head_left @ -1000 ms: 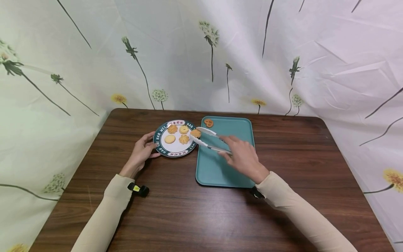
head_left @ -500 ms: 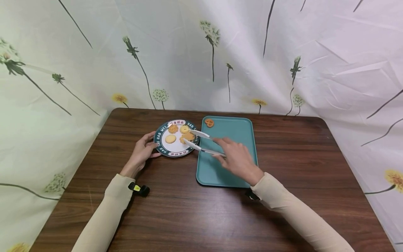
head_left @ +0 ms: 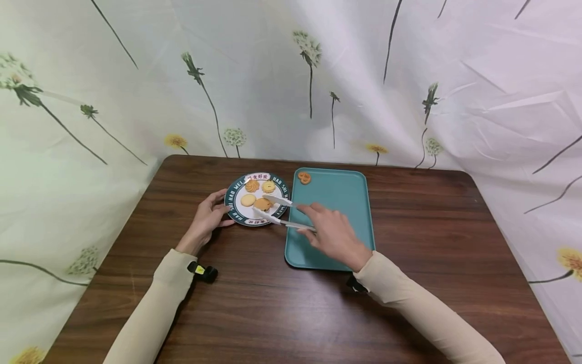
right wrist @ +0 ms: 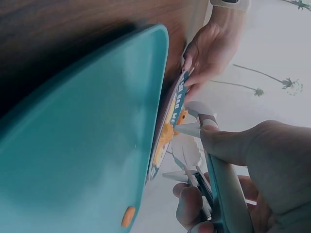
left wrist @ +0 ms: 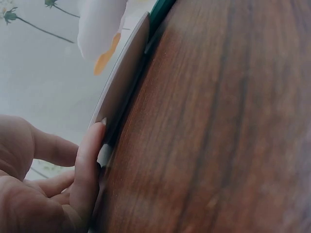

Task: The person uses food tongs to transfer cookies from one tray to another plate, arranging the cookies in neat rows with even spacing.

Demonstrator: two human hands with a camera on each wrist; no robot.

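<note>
My left hand (head_left: 206,220) holds the left edge of a round plate (head_left: 278,183) with a dark green lettered rim, thumb and fingers at its edge. Tongs (head_left: 268,216) with white tips are gripped in my right hand (head_left: 335,233), reaching leftward over the plate. Between the tips is a golden-brown cookie (head_left: 262,204); the left wrist view shows a cookie (left wrist: 107,54) raised above the plate. On the plate lie a swirl cookie (head_left: 252,186), a round cookie (head_left: 268,187) and a smooth oval cookie (head_left: 248,200). A flower-shaped cookie is largely hidden behind the tongs and their cookie.
A teal tray (head_left: 334,189) stands right of the plate, close to its rim, under my right hand. One pretzel-shaped cookie (head_left: 304,177) lies in its far left corner. Both stand on a dark wooden table (head_left: 273,313), with a flowered cloth (head_left: 254,76) hanging behind.
My right hand has moved left, carrying the tongs and the cookie from the gap by the tray to over the plate's lower middle. The left hand has kept its hold on the plate.
</note>
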